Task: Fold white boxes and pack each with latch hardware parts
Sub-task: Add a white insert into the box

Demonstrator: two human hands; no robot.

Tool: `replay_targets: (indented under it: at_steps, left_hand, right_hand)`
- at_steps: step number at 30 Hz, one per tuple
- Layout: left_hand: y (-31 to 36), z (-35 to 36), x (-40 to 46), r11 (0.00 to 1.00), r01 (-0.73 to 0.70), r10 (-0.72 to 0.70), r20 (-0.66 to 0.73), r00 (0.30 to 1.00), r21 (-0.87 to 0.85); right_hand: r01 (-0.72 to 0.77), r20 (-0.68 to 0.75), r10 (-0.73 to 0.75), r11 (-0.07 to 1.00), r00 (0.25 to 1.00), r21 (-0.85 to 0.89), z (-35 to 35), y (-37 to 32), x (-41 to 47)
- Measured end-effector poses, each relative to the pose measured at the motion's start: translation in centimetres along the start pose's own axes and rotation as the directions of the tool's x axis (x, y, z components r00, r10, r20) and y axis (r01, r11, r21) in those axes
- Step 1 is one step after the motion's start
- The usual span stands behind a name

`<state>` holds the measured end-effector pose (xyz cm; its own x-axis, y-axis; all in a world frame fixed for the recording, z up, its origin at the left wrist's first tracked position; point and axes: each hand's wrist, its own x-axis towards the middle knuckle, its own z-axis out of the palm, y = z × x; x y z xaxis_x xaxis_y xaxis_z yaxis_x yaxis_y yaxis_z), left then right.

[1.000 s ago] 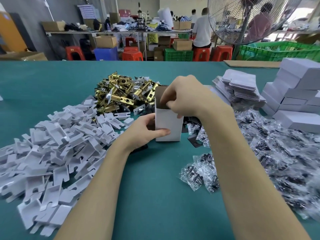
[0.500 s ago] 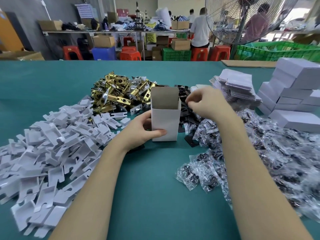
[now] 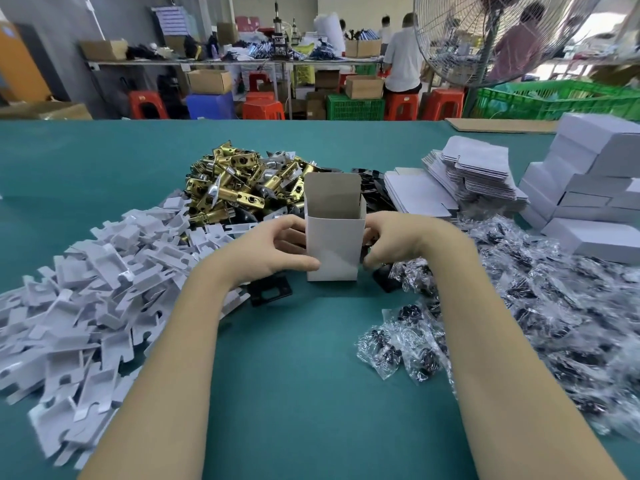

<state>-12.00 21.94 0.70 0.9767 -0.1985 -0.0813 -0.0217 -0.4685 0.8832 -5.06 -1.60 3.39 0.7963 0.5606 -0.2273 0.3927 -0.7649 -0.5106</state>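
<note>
An upright white cardboard box [image 3: 332,249] with its top flap raised is standing open on the teal table [image 3: 304,375], in front of the heap of brass latch bolts [image 3: 232,185]. The left hand [image 3: 273,252] is gripping its left wall, thumb across the front. The right hand [image 3: 391,242] is curling beside the right wall — whether it is pinching a part, I cannot tell. Squeezing unevenly is likely to tip the light box or buckle it — spilling anything inside.

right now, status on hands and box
Left hand grips box. Right hand at its right side, grip unclear. Box upright, top open. Nothing blocking.
</note>
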Motion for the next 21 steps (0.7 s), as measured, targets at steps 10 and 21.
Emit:
replay_targets:
  at_steps: [10,21]
  left_hand:
    - [-2.9,0.1,3.0,0.677,0.429,-0.066,-0.531,0.845,0.598]
    - [-1.1,-1.7,1.8,0.790,0.431,-0.160,-0.531,0.832,0.436]
  right_hand:
    - [0.060,-0.001,-0.062,0.961,0.998,0.271,-0.9,-1.3,-1.1]
    - [0.090,-0.195,-0.045,0.968,0.980,0.232,-2.7,-2.5,-3.1]
